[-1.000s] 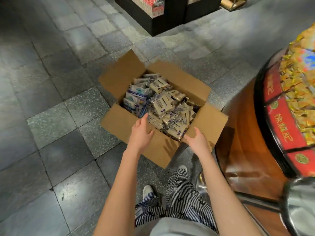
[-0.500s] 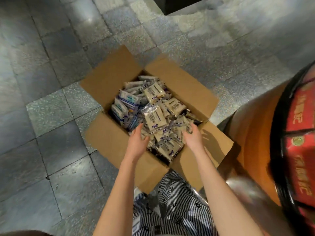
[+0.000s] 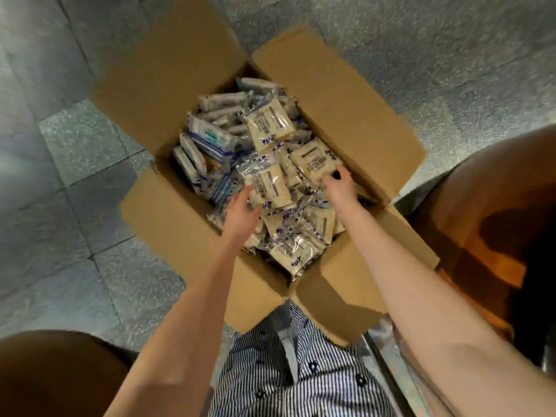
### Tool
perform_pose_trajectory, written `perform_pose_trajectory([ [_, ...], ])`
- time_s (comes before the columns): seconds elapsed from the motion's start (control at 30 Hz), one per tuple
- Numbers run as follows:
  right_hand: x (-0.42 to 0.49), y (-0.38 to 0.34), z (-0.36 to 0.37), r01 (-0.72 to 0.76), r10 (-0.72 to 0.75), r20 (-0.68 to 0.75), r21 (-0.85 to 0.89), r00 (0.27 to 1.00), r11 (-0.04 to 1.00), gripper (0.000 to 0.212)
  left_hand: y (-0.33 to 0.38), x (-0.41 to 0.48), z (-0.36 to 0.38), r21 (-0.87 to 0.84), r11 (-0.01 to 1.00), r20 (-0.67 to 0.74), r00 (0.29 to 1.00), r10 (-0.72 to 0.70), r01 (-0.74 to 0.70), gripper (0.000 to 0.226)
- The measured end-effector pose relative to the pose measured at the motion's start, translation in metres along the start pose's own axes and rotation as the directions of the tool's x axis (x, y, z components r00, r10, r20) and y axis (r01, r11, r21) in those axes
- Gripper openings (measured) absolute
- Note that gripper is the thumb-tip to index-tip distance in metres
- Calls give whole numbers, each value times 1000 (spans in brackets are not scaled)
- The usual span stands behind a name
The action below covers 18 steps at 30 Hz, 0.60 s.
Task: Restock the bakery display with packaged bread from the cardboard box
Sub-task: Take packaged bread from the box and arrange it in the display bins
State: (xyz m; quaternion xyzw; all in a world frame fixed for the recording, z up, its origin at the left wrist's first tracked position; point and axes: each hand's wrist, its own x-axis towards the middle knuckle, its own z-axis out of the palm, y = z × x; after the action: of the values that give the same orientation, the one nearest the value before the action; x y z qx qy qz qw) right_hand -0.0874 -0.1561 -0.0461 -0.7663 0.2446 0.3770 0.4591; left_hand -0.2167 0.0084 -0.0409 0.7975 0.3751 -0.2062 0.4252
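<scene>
The grey tiled floor (image 3: pixel 75 145) carries the open cardboard box (image 3: pixel 168 85), its four flaps spread outward. Right of the box stands a rounded orange-brown display stand (image 3: pixel 481 224). Striped trousers (image 3: pixel 301 374) show just below the box's near flaps. Inside the box lies a loose heap of packaged bread (image 3: pixel 270 123), with blue-banded packs (image 3: pixel 210 141) on edge along its left wall. Over the heap's middle, the left hand (image 3: pixel 240 213) is released, fingers straight, touching a pale packet (image 3: pixel 269 186). Toward the box's right wall, the right hand (image 3: pixel 340 185) meets another packet (image 3: pixel 314 161); blur hides whether it is grasping.
</scene>
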Motion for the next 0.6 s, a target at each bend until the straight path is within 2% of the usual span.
perform_pose_trajectory([
  [0.13,23,-1,4,-35,35,5,105,999,994,54,-7,29,13,-195,976,62,995,-84,94,65],
  [0.3,33,2,12,-4,2,10,216,1000,976,74,-9,36,26,-435,893,-3,991,-131,116,73],
  [0.43,27,-2,10,-132,102,94,420,990,898,74,-7,39,28,-529,835,2,984,-180,154,75],
  [0.6,15,13,4,-138,86,132,463,988,876,73,1,42,28,-632,751,62,979,-194,190,72],
])
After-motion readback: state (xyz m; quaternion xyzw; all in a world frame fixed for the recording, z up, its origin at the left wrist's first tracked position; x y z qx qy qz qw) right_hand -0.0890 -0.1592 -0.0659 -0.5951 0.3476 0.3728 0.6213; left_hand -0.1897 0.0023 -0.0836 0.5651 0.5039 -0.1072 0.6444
